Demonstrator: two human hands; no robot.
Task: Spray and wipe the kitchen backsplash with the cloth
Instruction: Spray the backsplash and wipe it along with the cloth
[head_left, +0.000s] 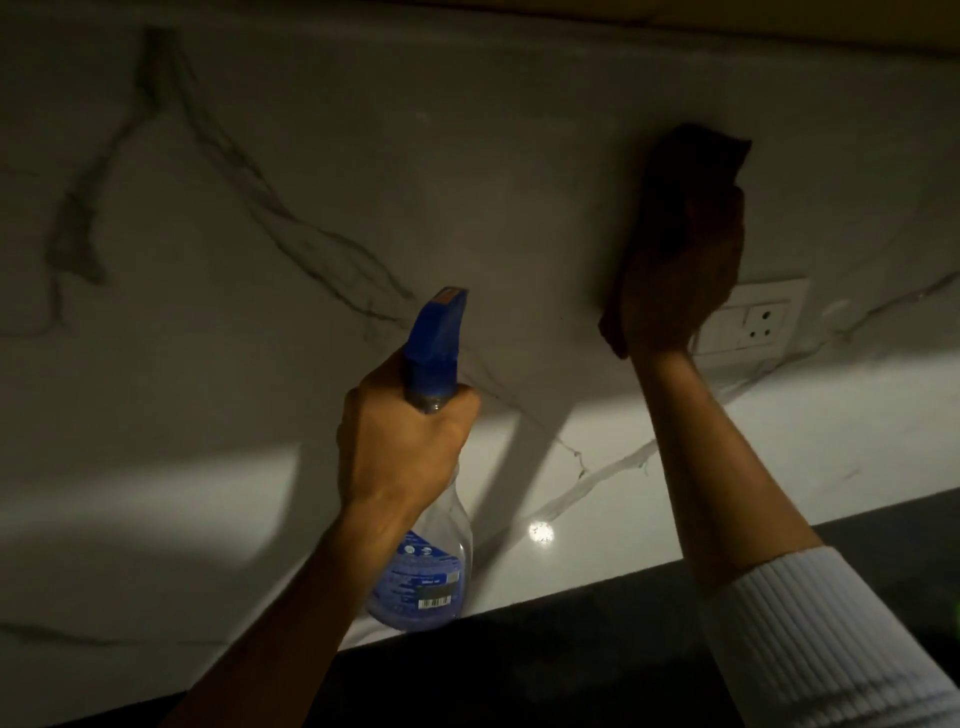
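Right hand (675, 280) flat, pressing dark cloth (691, 156) on backsplash (260, 364), high right, beside switch plate (753, 322). Cloth long axis vertical. Most wall lies left. Left hand (400, 441) grips spray bottle (436, 332), nearer, lower left.

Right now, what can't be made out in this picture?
All in the head view:
Label on the spray bottle: the print is too small and blurred to read.
Its trigger: hidden behind the sprayer head and the left hand.
The cloth: mostly covered by the right hand; dim light hides its colour.
The switch plate: its left part sits behind the right wrist.
The backsplash: too dark to show spray or dirt.
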